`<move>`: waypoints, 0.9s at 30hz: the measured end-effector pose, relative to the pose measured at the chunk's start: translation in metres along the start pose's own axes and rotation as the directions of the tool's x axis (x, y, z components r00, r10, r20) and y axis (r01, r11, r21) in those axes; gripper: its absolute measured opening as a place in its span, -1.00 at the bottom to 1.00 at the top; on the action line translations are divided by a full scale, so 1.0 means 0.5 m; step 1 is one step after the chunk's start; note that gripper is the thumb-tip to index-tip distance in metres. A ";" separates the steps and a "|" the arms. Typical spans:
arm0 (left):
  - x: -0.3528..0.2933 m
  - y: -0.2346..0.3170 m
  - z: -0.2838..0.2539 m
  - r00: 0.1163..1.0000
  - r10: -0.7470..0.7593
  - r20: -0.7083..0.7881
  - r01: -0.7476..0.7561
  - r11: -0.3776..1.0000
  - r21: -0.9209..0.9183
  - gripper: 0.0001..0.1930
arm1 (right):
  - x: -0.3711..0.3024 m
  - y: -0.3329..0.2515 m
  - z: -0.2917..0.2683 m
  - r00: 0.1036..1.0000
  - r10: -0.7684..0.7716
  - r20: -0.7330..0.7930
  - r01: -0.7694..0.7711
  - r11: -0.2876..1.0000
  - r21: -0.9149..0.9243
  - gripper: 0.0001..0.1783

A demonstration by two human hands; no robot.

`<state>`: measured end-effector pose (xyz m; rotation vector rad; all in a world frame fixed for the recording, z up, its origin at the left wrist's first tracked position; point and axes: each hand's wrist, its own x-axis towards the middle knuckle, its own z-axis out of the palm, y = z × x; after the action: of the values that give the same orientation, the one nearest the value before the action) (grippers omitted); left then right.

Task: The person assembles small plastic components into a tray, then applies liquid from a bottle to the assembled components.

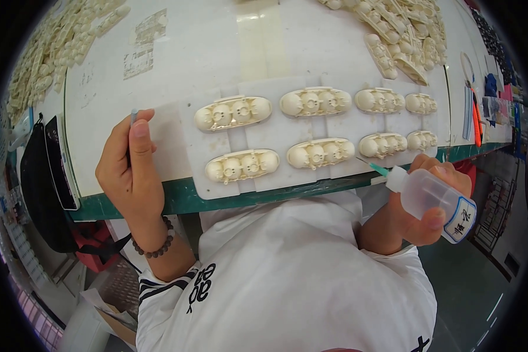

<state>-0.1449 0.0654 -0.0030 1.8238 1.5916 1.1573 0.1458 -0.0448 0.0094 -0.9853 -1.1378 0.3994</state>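
My left hand (132,161) is closed beside the left end of a white board (179,135), pinching a thin grey-blue stick (134,115) whose tip pokes out between thumb and index finger. In my right hand (428,220), at the table's front edge, is a translucent squeeze bottle (425,196) with a green needle tip (378,169). The needle points up and left, close to a cream plastic part (321,154) in the front row. Behind it lies another cream part (315,102). Several such oblong parts with rounded bumps form two rows on the board.
Heaps of similar cream parts lie at the far left (53,53) and far right (408,35) of the white table. A dark flat panel (60,158) and a black bag (41,182) are at the left. An orange-handled tool (477,120) lies at the right edge.
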 end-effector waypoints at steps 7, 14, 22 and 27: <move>0.000 -0.005 -0.001 1.000 0.001 0.006 -0.001 1.000 0.028 -0.72 | -0.010 0.000 -0.033 0.973 -0.013 -0.232 -0.015 0.992 -0.122 -0.48; 0.002 0.002 0.002 1.000 -0.016 0.015 0.016 0.999 0.038 -0.71 | -0.021 0.010 -0.047 0.968 -0.039 -0.247 -0.027 0.967 -0.255 -0.45; 0.002 -0.007 0.001 1.000 0.009 0.005 -0.010 0.999 0.042 -0.73 | -0.019 0.010 -0.041 0.969 -0.062 -0.238 -0.024 0.939 -0.342 -0.43; 0.003 -0.007 0.002 1.000 0.007 0.007 -0.007 0.999 0.032 -0.73 | -0.016 0.009 -0.041 0.976 -0.066 -0.206 0.007 0.961 -0.276 -0.45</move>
<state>-0.1461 0.0677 -0.0062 1.8525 1.6099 1.1339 0.1618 -0.0572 -0.0005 -1.2164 -1.0297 0.1013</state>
